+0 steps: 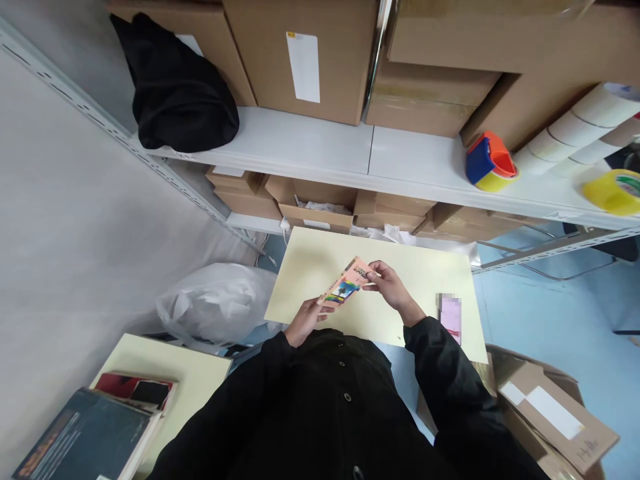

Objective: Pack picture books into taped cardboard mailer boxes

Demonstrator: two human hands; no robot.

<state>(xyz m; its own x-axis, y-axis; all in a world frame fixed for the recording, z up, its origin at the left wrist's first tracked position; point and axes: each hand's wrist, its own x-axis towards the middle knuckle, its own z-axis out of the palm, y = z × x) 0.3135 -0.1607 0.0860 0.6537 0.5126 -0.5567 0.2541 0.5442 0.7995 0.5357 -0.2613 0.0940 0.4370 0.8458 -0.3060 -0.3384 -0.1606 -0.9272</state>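
Observation:
Over the pale yellow table (420, 267) I hold a small pink book (344, 285) with a colourful picture on its cover, tilted so that its spine also shows. My left hand (306, 319) grips its lower left end. At the upper right end, my right hand (387, 283) has its thumb on the cover and its other fingers curled at the edge. A flat pink item (451, 319), partly blurred out, lies on the table to the right of my right forearm.
Ahead is a shelf (310, 140) with cardboard boxes (325, 60), a black cloth bundle (185, 93), a tape dispenser (490, 163) and tape rolls (570, 133). A white plastic bag (215, 300) and stacked books (85, 433) are at left. An opened carton (555, 407) stands at right.

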